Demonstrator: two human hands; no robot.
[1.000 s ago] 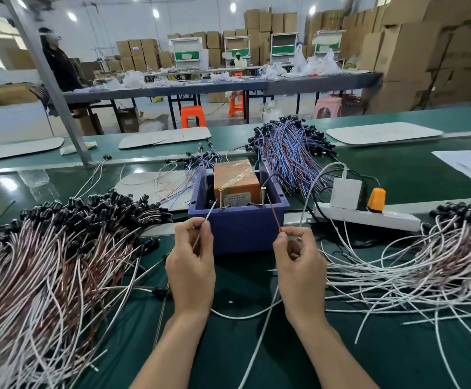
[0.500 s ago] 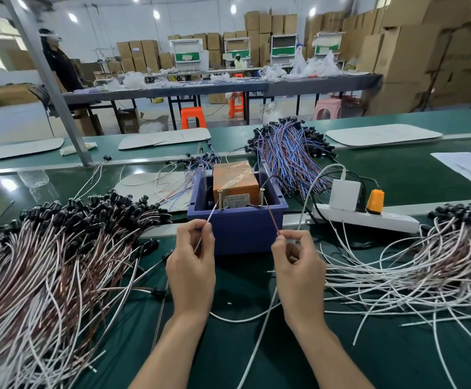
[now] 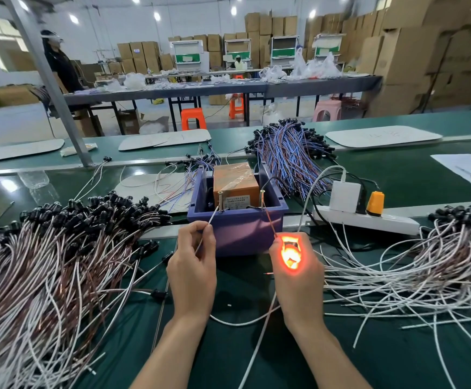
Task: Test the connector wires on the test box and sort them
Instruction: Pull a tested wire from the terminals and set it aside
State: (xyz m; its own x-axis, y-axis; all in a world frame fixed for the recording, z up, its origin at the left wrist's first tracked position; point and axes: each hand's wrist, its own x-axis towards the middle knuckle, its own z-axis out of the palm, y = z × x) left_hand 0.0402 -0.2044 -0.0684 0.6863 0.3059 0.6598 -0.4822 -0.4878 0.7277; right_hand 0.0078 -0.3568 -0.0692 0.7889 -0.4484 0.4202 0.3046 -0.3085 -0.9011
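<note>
Mid-test, centre frame. Left hand [image 3: 192, 265] pinches white lead [image 3: 210, 220] onto left screw post of purple test box [image 3: 237, 231]. Right hand [image 3: 298, 279] pinches red lead [image 3: 269, 223] to right post, cupping lamp [image 3: 290, 252] glowing orange: likely pass. This wire unsorted. Wire heaps on table [image 3: 228, 355] at frame left [image 3: 46, 262] and right [image 3: 425, 265]; tested share unclear.

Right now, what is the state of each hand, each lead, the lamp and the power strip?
Left hand: pinches the white lead.
White lead: tip against the left post.
Right hand: pinches the red lead, holds the lamp.
Red lead: tip against the right post.
Lamp: lit, glowing orange-red.
Power strip: white adapter plugged in.
</note>
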